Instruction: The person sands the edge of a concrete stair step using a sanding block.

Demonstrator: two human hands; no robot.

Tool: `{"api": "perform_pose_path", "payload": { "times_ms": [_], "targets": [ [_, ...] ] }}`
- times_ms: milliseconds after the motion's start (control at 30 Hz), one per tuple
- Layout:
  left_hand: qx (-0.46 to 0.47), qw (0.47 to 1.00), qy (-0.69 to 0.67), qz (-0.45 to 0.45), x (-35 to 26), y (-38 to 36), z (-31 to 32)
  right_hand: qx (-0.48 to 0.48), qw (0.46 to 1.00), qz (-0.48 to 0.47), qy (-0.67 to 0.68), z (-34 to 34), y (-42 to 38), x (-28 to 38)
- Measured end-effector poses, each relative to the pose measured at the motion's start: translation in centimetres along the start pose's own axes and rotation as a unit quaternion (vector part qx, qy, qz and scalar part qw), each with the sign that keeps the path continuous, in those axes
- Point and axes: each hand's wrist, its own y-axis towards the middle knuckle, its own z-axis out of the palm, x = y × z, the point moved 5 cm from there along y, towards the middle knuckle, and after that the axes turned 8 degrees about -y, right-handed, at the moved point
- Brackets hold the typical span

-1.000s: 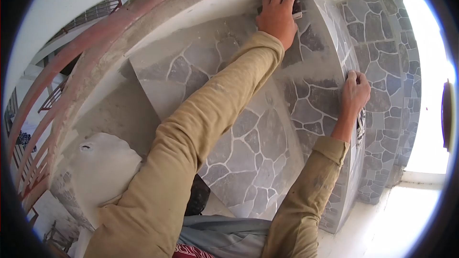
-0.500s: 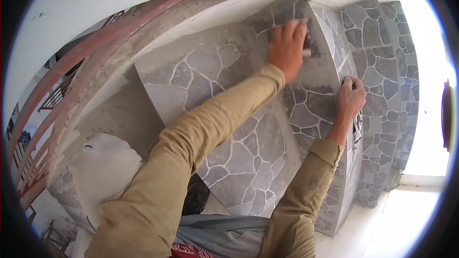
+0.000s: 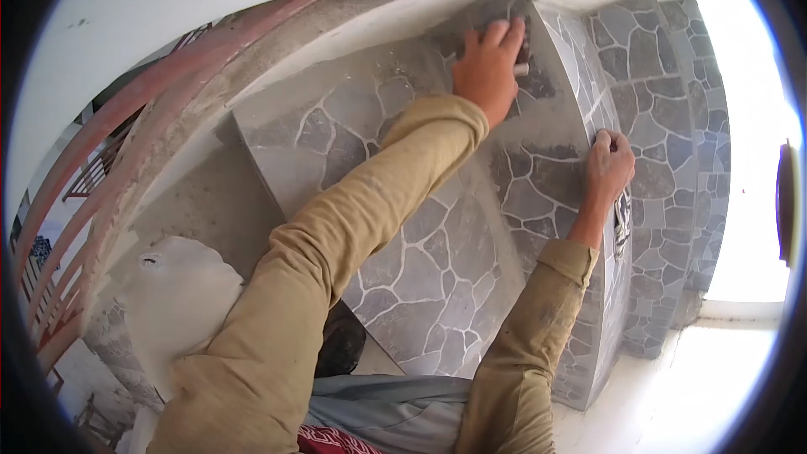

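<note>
My left hand (image 3: 487,71) reaches far out over the grey stone-patterned tile of the stair riser (image 3: 538,181). Its fingers are bent round a small dark tool with a pale rounded end (image 3: 521,70), mostly hidden under the hand, so I cannot tell its kind. The tool is against the riser near its upper corner, where a grey smear covers the white joint lines. My right hand (image 3: 609,164) rests at the step's edge, fingers curled together, and what they hold, if anything, is hidden. A crumpled dark and white thing (image 3: 622,223) lies just below it.
A tiled tread (image 3: 420,286) with white joints spreads below my arms. At left stand a whitish sack (image 3: 181,294) and a red railing (image 3: 109,130). More tiled steps (image 3: 660,130) descend at right. A dark shoe (image 3: 343,343) shows near my body.
My left hand has slid a little up and left with the tool along the riser. The right hand stays at the edge, and the view has shifted slightly.
</note>
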Motion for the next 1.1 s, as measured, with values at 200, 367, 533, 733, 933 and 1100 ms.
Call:
{"api": "perform_pose_path", "payload": {
  "times_ms": [200, 367, 533, 733, 933, 1100],
  "targets": [
    [-0.031, 0.999, 0.009, 0.013, 1.3, 1.5, -0.3, 0.008, 1.0, 0.01, -0.001, 0.2, -0.7, -0.6],
    [-0.028, 1.0, 0.012, 0.004, 0.6, 1.4, 0.0, 0.006, 1.0, 0.011, -0.003, 0.0, -0.2, 0.1],
    [-0.046, 0.998, -0.019, -0.024, 0.2, -0.9, 0.2, 0.008, 1.0, 0.005, -0.013, -0.2, -0.4, -0.2],
    [-0.14, 0.988, -0.062, 0.007, 4.5, 1.9, -0.8, 0.009, 1.0, 0.007, -0.011, -0.2, -0.5, -0.1],
    [-0.08, 0.991, -0.103, 0.039, 3.3, -1.8, 1.0, 0.01, 1.0, 0.017, -0.013, -0.1, -0.3, 0.3],
    [-0.149, 0.981, -0.122, 0.008, 4.5, 1.6, 0.3, 0.01, 1.0, 0.008, 0.01, -0.2, -0.6, -0.1]
  ]
}}
